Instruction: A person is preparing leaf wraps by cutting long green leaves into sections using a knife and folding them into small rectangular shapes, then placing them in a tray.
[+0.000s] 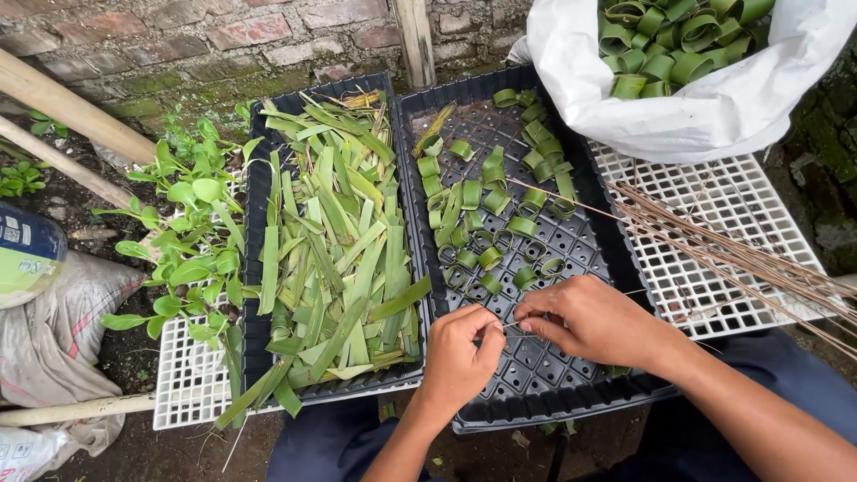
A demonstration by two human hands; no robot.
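My left hand and my right hand meet over the near part of a black perforated tray. The fingertips of both pinch something small and thin between them, likely a leaf strip on a thin stick; it is mostly hidden by the fingers. Several rolled green leaf rings lie in the far half of this tray. To its left a second black tray is piled with flat cut green leaf strips.
A white sack full of rolled leaf rings stands at the back right. Thin brown sticks lie across a white grid panel. Leafy seedlings, a brick wall, wooden poles and a grey bag are at left.
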